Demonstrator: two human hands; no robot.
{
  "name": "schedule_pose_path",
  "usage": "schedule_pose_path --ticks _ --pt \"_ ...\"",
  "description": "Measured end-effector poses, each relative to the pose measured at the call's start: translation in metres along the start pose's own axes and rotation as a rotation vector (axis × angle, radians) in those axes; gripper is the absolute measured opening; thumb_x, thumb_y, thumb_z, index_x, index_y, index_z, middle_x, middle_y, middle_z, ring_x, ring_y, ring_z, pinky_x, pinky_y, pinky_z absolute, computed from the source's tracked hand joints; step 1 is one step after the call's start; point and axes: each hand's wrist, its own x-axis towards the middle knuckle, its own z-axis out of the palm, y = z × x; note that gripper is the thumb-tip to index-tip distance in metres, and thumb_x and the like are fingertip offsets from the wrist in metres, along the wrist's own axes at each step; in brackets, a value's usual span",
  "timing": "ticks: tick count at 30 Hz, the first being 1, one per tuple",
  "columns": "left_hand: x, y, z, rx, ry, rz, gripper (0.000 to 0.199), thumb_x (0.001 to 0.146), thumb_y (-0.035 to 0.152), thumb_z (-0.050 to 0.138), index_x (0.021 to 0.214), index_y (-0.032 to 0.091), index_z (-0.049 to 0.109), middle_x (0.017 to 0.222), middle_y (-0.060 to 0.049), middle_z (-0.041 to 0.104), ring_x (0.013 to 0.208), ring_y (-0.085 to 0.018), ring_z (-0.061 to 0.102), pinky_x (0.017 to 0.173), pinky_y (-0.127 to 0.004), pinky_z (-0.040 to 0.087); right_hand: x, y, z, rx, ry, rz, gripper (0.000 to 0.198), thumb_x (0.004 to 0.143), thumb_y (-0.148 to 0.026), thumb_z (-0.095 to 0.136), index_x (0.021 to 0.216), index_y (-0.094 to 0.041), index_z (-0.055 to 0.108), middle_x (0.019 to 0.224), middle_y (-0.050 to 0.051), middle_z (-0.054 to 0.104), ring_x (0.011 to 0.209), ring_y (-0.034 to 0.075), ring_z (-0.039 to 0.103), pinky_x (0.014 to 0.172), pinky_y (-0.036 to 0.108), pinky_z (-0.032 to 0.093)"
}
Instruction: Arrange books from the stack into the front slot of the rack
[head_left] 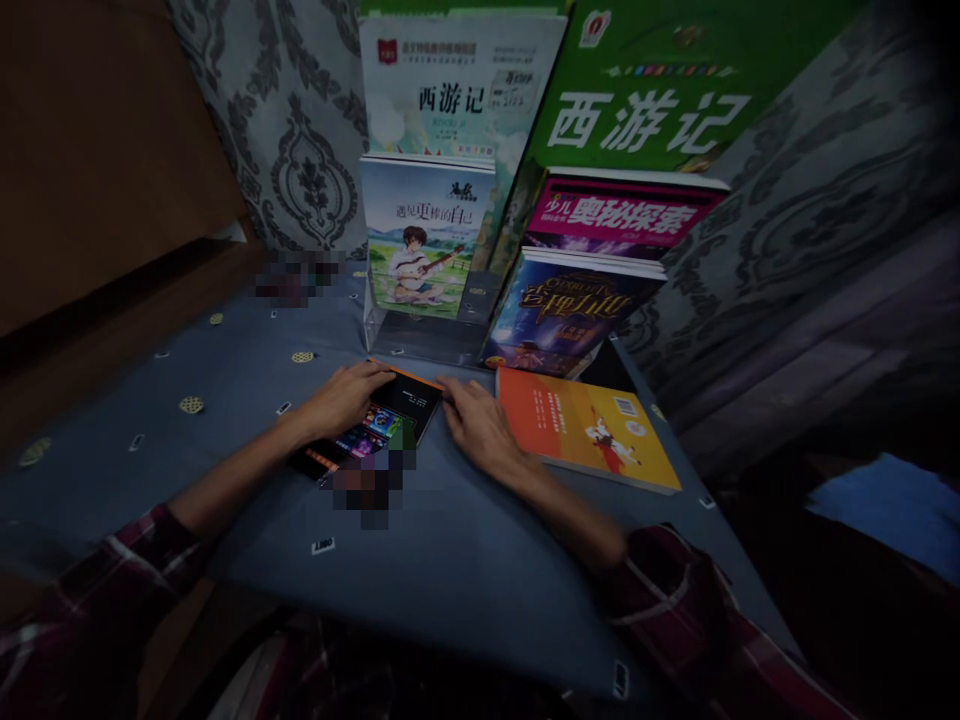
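A dark book [409, 397] with an orange strip along its far edge lies on the blue-grey tablecloth in front of me. My left hand [346, 398] holds its left side, fingers over the cover near the far left corner. Against its far right corner, my right hand [480, 425] grips with curled fingers; the thumb is hard to make out. Small colourful pictures show on the cover, and a pixelated patch hides its near part. Just right of my right hand, an orange and yellow book [592, 428] lies flat.
Behind the hands, a clear stand [427, 335] holds upright books: a guitar-player cover [427, 240], a pale green book [457, 85], a large green book [645, 110], a magenta one [622, 215] and a dark blue one [574, 310]. A brown wooden panel [105, 150] rises at left.
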Motion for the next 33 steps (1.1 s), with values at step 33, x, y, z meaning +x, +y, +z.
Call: schedule_pose_path --ticks 33 --pt "-0.015 0.017 0.004 -0.081 -0.044 0.311 0.073 0.082 -0.007 0.047 0.14 0.034 0.061 0.144 -0.008 0.052 0.134 -0.026 0.048 0.114 -0.047 0.041 -0.004 -0.003 -0.001 -0.037 -0.004 -0.086 0.045 0.094 -0.006 0.04 0.134 -0.012 0.061 0.104 0.014 0.073 0.1 0.027 0.064 0.089 0.037 0.05"
